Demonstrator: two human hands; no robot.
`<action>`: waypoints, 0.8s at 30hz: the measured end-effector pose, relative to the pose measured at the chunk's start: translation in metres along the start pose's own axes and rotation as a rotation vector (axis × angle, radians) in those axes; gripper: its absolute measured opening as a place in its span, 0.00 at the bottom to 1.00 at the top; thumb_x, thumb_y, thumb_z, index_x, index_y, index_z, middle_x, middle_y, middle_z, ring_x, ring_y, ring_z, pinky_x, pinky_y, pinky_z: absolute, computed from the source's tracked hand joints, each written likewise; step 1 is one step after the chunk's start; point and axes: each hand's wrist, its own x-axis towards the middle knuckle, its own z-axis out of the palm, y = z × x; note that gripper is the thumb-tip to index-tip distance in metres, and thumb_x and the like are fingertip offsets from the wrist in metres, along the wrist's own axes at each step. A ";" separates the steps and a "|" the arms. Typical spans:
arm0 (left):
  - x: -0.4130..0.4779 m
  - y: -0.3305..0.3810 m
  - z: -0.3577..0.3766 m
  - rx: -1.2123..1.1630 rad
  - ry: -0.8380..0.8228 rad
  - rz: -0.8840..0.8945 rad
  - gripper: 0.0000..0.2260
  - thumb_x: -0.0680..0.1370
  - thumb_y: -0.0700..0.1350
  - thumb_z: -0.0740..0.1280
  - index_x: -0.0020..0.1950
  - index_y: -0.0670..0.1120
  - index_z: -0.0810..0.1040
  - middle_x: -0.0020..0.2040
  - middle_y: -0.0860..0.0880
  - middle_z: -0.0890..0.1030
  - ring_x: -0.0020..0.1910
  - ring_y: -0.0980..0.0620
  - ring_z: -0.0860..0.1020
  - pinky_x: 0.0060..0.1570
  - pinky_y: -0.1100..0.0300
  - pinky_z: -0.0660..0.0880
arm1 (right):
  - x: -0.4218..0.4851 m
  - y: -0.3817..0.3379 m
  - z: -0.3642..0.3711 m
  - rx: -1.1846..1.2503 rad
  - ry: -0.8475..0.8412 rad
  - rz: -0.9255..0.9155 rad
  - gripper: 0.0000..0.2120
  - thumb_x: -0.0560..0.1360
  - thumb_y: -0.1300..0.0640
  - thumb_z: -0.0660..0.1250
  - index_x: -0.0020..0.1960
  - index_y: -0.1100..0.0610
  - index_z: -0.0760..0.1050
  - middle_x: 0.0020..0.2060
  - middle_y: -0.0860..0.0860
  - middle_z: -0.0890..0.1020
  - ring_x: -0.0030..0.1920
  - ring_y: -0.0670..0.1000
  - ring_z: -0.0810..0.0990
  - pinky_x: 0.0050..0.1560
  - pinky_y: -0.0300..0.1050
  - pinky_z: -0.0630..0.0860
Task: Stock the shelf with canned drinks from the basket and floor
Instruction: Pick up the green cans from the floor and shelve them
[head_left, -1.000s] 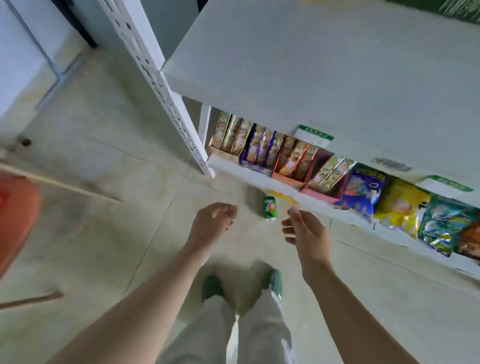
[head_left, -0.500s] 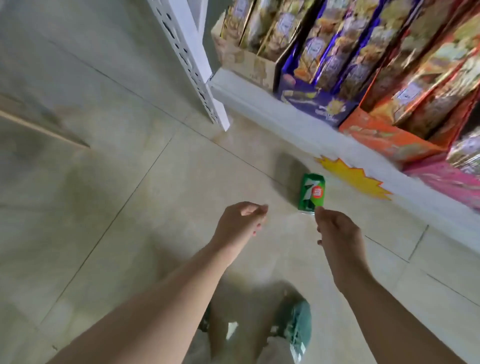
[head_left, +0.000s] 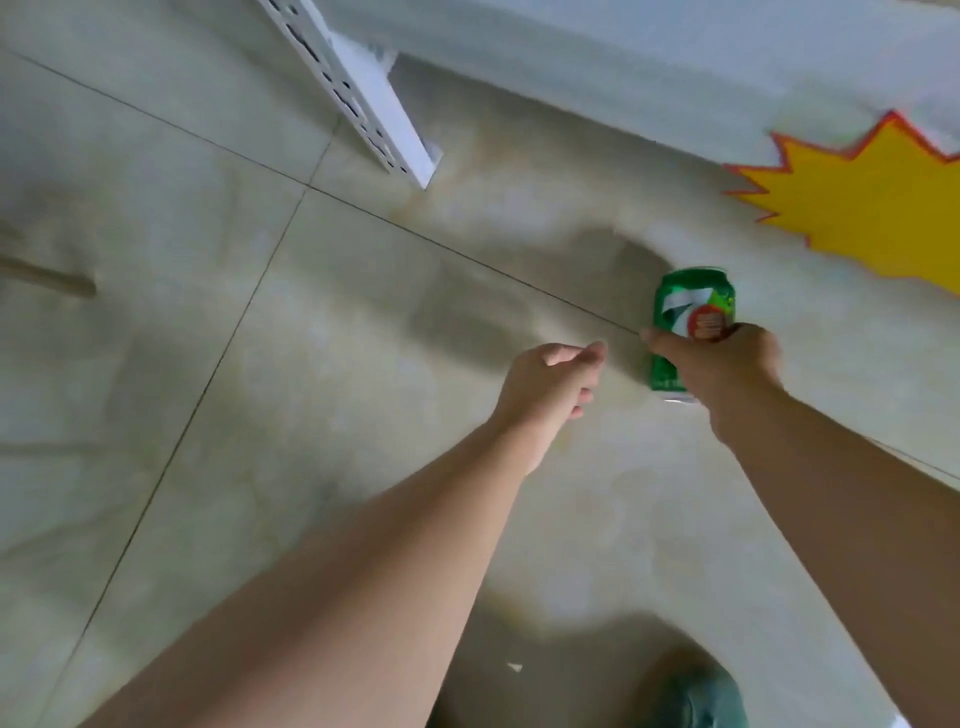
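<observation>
The right hand (head_left: 724, 364) grips a green can (head_left: 693, 317) standing on the floor (head_left: 260, 415). Just left of the can, the left hand (head_left: 550, 379) hangs empty, fingers loosely curled.

The right grip (head_left: 724, 366) covers the lower half of the can (head_left: 693, 304), whose label is blurred. Beyond the grip, a yellow starburst sticker (head_left: 862, 208) runs off the right edge; below it, a green shoe (head_left: 691, 696) is cropped.
</observation>
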 end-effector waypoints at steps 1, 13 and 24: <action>-0.001 0.003 -0.003 -0.027 0.003 -0.010 0.08 0.80 0.48 0.66 0.54 0.45 0.77 0.45 0.46 0.79 0.43 0.49 0.77 0.47 0.58 0.76 | -0.007 0.000 0.000 0.062 -0.032 0.018 0.28 0.62 0.44 0.79 0.55 0.59 0.77 0.44 0.54 0.80 0.45 0.56 0.80 0.45 0.48 0.78; -0.127 0.135 -0.086 0.134 -0.198 0.085 0.18 0.77 0.58 0.66 0.56 0.45 0.82 0.49 0.45 0.85 0.50 0.47 0.83 0.57 0.52 0.78 | -0.213 -0.099 -0.050 0.530 -0.607 0.068 0.19 0.66 0.56 0.78 0.55 0.55 0.80 0.48 0.52 0.86 0.50 0.50 0.84 0.50 0.46 0.79; -0.305 0.285 -0.182 0.202 -0.323 0.257 0.13 0.74 0.46 0.73 0.56 0.43 0.82 0.51 0.44 0.85 0.50 0.48 0.84 0.51 0.58 0.80 | -0.387 -0.239 -0.120 0.397 -0.579 -0.173 0.22 0.60 0.53 0.80 0.52 0.53 0.81 0.47 0.52 0.86 0.51 0.54 0.84 0.59 0.55 0.78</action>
